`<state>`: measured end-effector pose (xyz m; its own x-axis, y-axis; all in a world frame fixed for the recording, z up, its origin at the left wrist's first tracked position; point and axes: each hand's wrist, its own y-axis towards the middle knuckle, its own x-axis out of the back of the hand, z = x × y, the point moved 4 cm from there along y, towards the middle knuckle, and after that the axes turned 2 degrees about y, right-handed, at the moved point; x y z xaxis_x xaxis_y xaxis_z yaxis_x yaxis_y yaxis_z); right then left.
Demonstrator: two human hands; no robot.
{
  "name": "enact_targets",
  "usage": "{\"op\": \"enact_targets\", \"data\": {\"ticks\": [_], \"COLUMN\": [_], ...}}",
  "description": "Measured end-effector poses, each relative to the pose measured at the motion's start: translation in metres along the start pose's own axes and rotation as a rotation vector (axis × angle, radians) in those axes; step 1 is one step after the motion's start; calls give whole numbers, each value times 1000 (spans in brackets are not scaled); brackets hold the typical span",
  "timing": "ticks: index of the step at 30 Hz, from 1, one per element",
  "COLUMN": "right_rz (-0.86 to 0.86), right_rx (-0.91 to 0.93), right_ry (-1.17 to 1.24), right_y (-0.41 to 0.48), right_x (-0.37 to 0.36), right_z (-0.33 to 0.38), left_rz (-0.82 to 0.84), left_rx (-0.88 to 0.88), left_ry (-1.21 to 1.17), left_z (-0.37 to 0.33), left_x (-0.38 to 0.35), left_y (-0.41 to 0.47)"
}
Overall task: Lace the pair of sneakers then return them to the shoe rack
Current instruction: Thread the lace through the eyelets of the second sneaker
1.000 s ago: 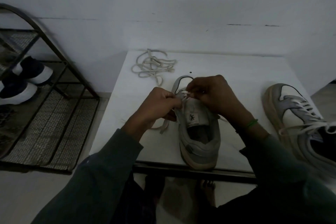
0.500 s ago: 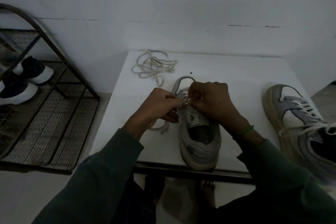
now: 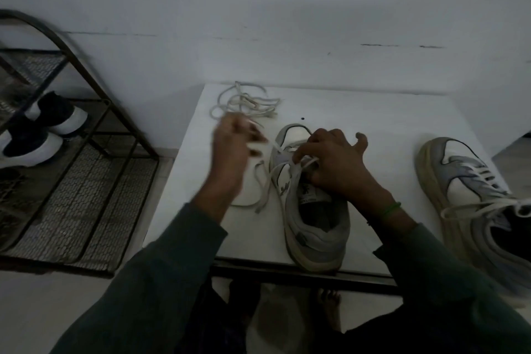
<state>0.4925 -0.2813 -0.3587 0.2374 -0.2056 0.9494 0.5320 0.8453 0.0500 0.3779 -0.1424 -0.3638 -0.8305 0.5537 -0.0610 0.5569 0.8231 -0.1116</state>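
A grey and white sneaker (image 3: 316,227) lies on the white table (image 3: 388,129), toe pointing away from me. My right hand (image 3: 333,164) rests over its tongue and eyelets, fingers curled on the shoe and the lace there. My left hand (image 3: 232,146), blurred, is out to the left of the toe and pinches the white lace (image 3: 273,146), which runs taut back to the shoe. A slack stretch of that lace (image 3: 263,190) lies on the table beside the shoe. The second sneaker (image 3: 471,190), laced, sits at the table's right edge.
A loose tangled lace (image 3: 247,103) lies at the table's far left corner. A black metal shoe rack (image 3: 71,169) stands on the floor to the left, with dark sneakers with white soles (image 3: 34,135) on its shelf. A white wall is behind the table.
My left hand has moved away from the shoe up and to the left, drawing the lace out through the eyelets. My right hand has stayed on the shoe's tongue.
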Motion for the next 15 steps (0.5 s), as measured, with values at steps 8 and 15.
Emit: {"op": "enact_targets", "data": {"ticks": [8,15], "right_rz": [40,66], "right_rx": [-66,-92], "right_ry": [117,172], "right_y": [2,5], "right_x": [-1,-5], "right_z": [-5,-5], "left_rz": [119,440], "left_rx": [-185,-489], "left_ry": [281,896], "left_z": [0,19], "left_x": [3,-32], "left_y": [8,-13]}}
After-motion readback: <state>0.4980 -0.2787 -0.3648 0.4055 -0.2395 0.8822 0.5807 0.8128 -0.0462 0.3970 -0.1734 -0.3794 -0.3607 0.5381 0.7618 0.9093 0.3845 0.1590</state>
